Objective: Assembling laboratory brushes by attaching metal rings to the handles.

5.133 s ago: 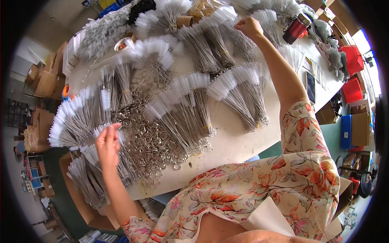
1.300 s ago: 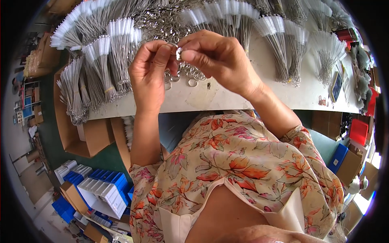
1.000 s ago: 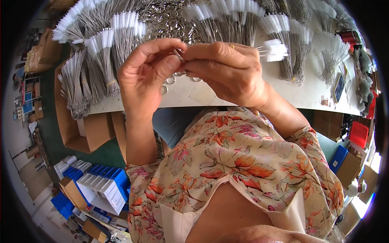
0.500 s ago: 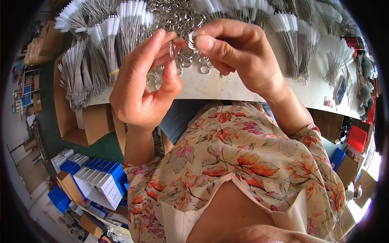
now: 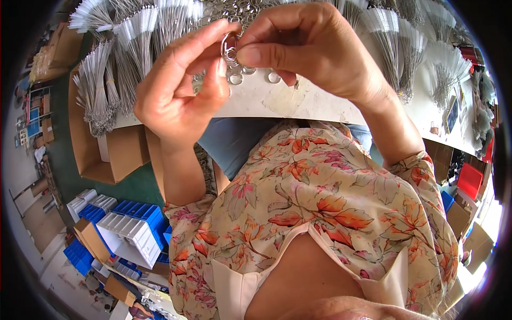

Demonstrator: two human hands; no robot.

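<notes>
I hold a small metal ring (image 5: 230, 52) up close in front of me, pinched between both my hands above the near edge of the white worktable (image 5: 298, 101). My left hand (image 5: 178, 98) grips it from the left with thumb and forefinger closed on it, the other fingers curled loosely. My right hand (image 5: 314, 48) grips it from the right, its thumb pressed flat against the ring and its fingers bent over the top. The two hands touch at the ring.

On the table just behind the ring lie loose metal rings (image 5: 255, 77), some in a heap farther back. Beyond and to both sides of them lie bundles of thin wire cables with white tips (image 5: 128, 58), fanned out across the tabletop. Below the table's left end stands an open cardboard box (image 5: 106, 154). Farther down from the table, on the floor, sit blue and white plastic bins (image 5: 125, 229).
</notes>
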